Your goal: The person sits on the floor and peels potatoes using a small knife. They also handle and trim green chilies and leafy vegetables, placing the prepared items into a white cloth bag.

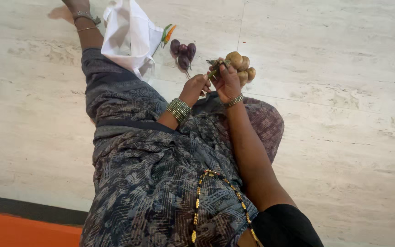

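I sit on a pale stone floor with my legs stretched out under a dark patterned garment (152,160). My left hand (197,87), with green bangles at the wrist, and my right hand (227,81), with a thin bangle, meet just past my knee. Between their fingers is a small green vegetable (216,67); the right hand grips it and the left hand pinches its lower end. Right behind the hands lies a cluster of brownish potatoes (242,66). Small purple eggplants (183,51) lie to the left of them.
A white cloth bag (129,32) rests on my left leg near the ankle (85,18). Green and orange chillies (168,33) lie beside it. An orange mat with a dark border (24,226) is at the lower left. A bead necklace (216,192) hangs over my lap.
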